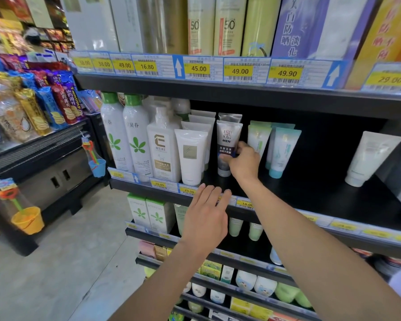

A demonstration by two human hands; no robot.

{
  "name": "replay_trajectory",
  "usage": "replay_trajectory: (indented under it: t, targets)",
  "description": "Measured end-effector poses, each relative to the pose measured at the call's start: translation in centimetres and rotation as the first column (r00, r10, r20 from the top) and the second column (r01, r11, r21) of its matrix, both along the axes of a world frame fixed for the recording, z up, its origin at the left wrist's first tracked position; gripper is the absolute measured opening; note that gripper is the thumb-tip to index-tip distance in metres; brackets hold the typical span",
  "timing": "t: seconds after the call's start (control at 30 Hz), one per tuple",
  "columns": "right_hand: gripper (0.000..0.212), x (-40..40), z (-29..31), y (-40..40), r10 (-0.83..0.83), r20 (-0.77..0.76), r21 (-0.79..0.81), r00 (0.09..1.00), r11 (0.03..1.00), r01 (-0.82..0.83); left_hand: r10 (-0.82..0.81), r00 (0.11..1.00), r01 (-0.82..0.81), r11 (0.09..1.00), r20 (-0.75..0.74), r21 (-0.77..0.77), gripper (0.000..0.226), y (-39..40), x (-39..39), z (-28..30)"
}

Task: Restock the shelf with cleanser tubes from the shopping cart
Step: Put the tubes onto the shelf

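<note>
Placement step, by judgement: right hand (242,162) pinched the lower half of the grey-and-white men's cleanser tube (228,144), standing cap-down on the black shelf (310,193) between white tubes (192,154) and pale green tubes (278,149). Left hand (206,218) hovered flat, fingers spread, empty, before the shelf edge. Tubes were smooth, glossy plastic, tapering to crimped tops. Next likely: release, square tube to row. Cart not visible.
</note>
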State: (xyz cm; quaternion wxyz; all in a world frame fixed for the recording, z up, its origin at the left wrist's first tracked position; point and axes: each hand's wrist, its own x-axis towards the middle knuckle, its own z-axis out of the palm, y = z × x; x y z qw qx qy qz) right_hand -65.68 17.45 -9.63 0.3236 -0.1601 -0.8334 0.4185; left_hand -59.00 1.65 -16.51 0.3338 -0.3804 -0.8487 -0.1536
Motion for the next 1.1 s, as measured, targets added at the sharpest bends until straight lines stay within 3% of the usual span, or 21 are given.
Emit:
replay_trajectory:
  t: [0.23,0.5,0.63,0.73,0.83,0.93,1.1]
  targets:
    - [0.039,0.2,0.3,-0.5,-0.015,0.048,0.018,0.999,1.0,0.014,-0.028,1.0,0.028,0.999,0.005,0.041,0.048,0.1,0.1,-0.5]
    - [0.049,1.0,2.0,-0.5,0.009,0.284,-0.007,0.959,1.0,-0.008,-0.055,0.993,0.051,0.998,0.109,0.037,0.048,-0.3,0.5,0.4]
    - [0.052,3.5,2.4,-0.5,-0.021,0.397,0.083,0.917,0.996,-0.014,-0.122,0.98,0.111,0.991,0.158,0.077,0.049,-1.0,0.5,0.9]
    - [0.048,7.1,2.3,-0.1,-0.106,0.38,0.212,0.919,0.977,0.025,-0.151,0.966,0.146,0.989,0.21,0.038,0.051,-1.6,0.5,1.9]
    - [0.042,12.0,2.1,0.3,-0.249,0.319,0.429,0.914,0.898,0.095,-0.131,0.951,0.157,0.985,0.281,-0.073,0.053,-1.9,0.5,3.4]
    - [0.045,17.2,1.5,0.8,-0.34,0.242,0.621,0.909,0.774,0.125,-0.128,0.949,0.159,0.983,0.288,-0.089,0.05,-2.0,0.7,4.3]
    - [0.051,27.0,0.7,1.9,-0.48,0.221,0.756,0.849,0.634,0.162,-0.205,0.955,0.236,0.963,0.214,-0.129,0.043,-1.7,2.5,3.9]
